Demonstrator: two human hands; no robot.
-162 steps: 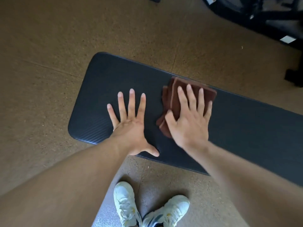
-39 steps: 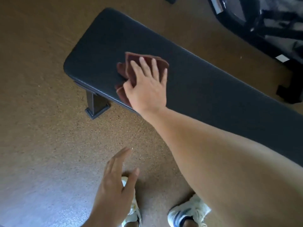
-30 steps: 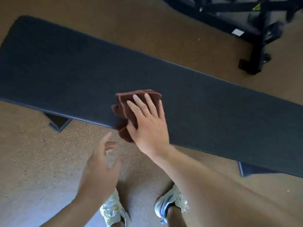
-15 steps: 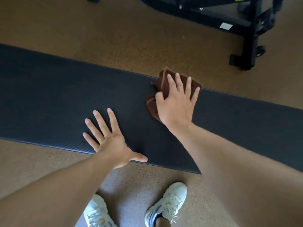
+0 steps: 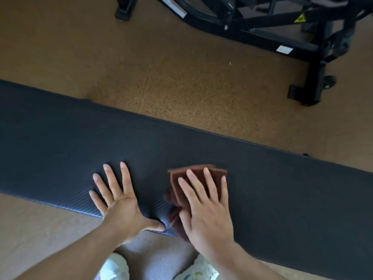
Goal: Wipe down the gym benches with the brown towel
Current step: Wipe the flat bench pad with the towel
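Note:
A long black padded gym bench (image 5: 282, 188) runs across the view from left to right. On its near half lies the folded brown towel (image 5: 179, 180). My right hand (image 5: 207, 207) lies flat on the towel with straight, spread fingers and presses it onto the pad near the front edge. My left hand (image 5: 121, 201) rests flat on the bare pad just left of the towel, fingers spread, thumb at the bench's front edge. Most of the towel is hidden under my right hand.
The floor (image 5: 181, 77) is brown speckled rubber. A black metal machine frame (image 5: 282, 37) with a wheeled foot stands at the back right. My two white shoes (image 5: 115, 267) are on the floor just below the bench's front edge.
My right hand has drawn the towel from the bench's far edge back to the near edge. My left hand stays flat on the pad. The view has shifted along the bench.

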